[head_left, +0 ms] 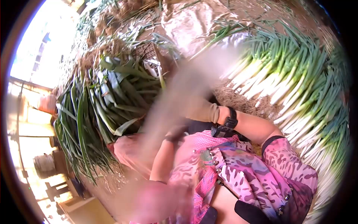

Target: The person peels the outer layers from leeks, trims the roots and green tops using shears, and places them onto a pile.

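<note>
A pale smear runs across the middle of the head view and covers most of both hands. My right hand point(201, 109) wears a tan glove, with a dark watch at the wrist. It is in front of my body, and its fingers are lost in the smear. My left hand point(176, 133) is lower and to the left, close to my lap, with its fingers hidden too. What either hand holds, I cannot tell. Nearest to the right hand is a mat of dry brown roots point(240, 100). Trimmed green onions point(283, 74) with white stems lie in a long curved row beyond it.
A big heap of untrimmed green onions point(108, 100) with broad dark leaves stands at left. Behind it are a brown plastic crate point(147, 51) and a pale crumpled sack point(194, 26) on the dirt floor. A cardboard box point(87, 211) is at lower left.
</note>
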A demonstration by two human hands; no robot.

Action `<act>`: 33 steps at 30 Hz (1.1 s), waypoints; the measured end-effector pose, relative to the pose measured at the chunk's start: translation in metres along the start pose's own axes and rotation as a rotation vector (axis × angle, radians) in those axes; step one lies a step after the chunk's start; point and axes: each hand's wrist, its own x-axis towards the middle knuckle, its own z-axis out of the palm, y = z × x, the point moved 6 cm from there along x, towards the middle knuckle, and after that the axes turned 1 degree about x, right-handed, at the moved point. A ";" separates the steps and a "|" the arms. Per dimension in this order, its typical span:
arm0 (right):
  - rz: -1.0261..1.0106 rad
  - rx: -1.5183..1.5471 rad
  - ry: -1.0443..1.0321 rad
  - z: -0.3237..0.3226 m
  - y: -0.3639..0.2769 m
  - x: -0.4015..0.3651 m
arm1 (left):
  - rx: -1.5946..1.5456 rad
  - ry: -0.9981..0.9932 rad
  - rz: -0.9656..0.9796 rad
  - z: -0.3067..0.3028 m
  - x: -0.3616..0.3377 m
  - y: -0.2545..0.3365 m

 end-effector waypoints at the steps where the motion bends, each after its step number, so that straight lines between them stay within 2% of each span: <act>1: 0.103 0.174 -0.070 0.022 0.007 0.000 | -0.180 0.222 0.014 -0.002 0.011 -0.010; 4: 0.632 0.875 -0.193 0.083 0.043 -0.015 | -0.651 0.457 0.095 -0.060 -0.034 0.018; 5: 0.762 1.058 -0.160 0.099 0.056 -0.018 | -0.902 0.476 0.106 -0.075 -0.053 0.026; 7: 0.975 1.351 -0.010 0.120 0.082 -0.019 | -1.485 0.387 0.079 -0.084 -0.072 0.024; 8: 1.002 1.427 0.090 0.125 0.093 -0.011 | -1.476 0.410 0.092 -0.115 -0.102 0.052; 9: 1.005 1.487 0.170 0.127 0.101 0.006 | -1.295 0.537 0.158 -0.152 -0.129 0.076; 10: 1.000 1.532 0.244 0.126 0.110 0.017 | -1.286 0.593 0.254 -0.172 -0.143 0.094; 12: 0.940 1.313 0.326 0.093 0.085 0.057 | -1.314 0.640 0.176 -0.194 -0.161 0.114; 13: 0.915 1.121 0.274 0.086 0.083 0.075 | -1.012 0.755 0.087 -0.201 -0.161 0.113; 14: 0.938 1.060 0.239 0.088 0.088 0.085 | -0.705 0.850 -0.005 -0.206 -0.162 0.113; 16: 0.981 0.940 0.167 0.091 0.100 0.105 | -0.872 0.821 0.177 -0.211 -0.159 0.107; 18: 0.974 0.923 0.136 0.090 0.094 0.130 | -0.778 0.759 0.076 -0.246 -0.199 0.104; 19: 0.586 0.712 0.088 0.104 0.120 0.147 | -0.578 0.961 0.037 -0.279 -0.232 0.097; 20: 0.216 0.494 0.125 0.117 0.142 0.157 | -0.388 1.092 0.014 -0.308 -0.253 0.073; 21: 0.142 0.526 0.143 0.128 0.158 0.173 | -0.194 1.226 -0.037 -0.335 -0.275 0.049; 22: 0.305 0.647 0.125 0.139 0.164 0.191 | -0.169 1.300 -0.099 -0.356 -0.305 0.033; 23: 0.477 0.777 0.127 0.151 0.169 0.207 | 0.043 1.405 -0.255 -0.372 -0.314 -0.037; 24: 0.647 0.898 0.151 0.161 0.172 0.222 | 0.111 1.309 -0.509 -0.399 -0.327 -0.071; 25: 0.679 0.900 0.151 0.172 0.170 0.240 | 0.172 1.320 -0.594 -0.422 -0.347 -0.097; 26: 0.652 0.855 0.151 0.187 0.183 0.256 | 0.181 1.206 -0.746 -0.443 -0.353 -0.128; 29: 0.538 0.757 0.205 0.234 0.206 0.302 | 0.091 1.032 -0.936 -0.478 -0.354 -0.228; 31: 0.785 0.567 0.022 0.230 0.180 0.312 | -0.071 0.863 -1.074 -0.482 -0.345 -0.287; 32: 0.706 0.458 0.018 0.244 0.191 0.319 | -0.131 0.769 -1.087 -0.483 -0.342 -0.296; 33: 0.626 0.349 0.012 0.275 0.220 0.318 | -0.090 0.780 -1.090 -0.488 -0.334 -0.298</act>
